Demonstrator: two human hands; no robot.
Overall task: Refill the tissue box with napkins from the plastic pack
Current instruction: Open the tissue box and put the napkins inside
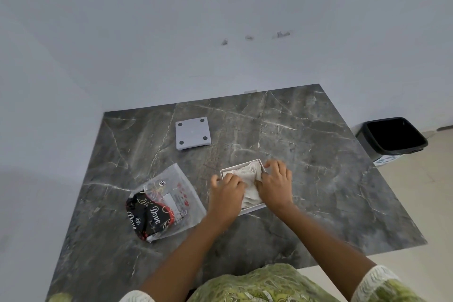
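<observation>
Green patterned garment [269,284], lower edge of view. Left hand [226,192] and right hand [275,185]: both pressed down on the napkins [247,174], fingers curled against the stack, gripping nothing else. Tissue box [241,165]: open, mid-table [318,154], napkins inside. Plastic pack [163,203]: left of box, apparently emptied. Lid [193,133]: far side, feet up. Step: tamping the stack. Next, likely: fetch and seat the lid squarely.

I counted one tissue box [255,209], one plastic pack [163,203], one lid [193,133], one bin [391,137], two hands.
</observation>
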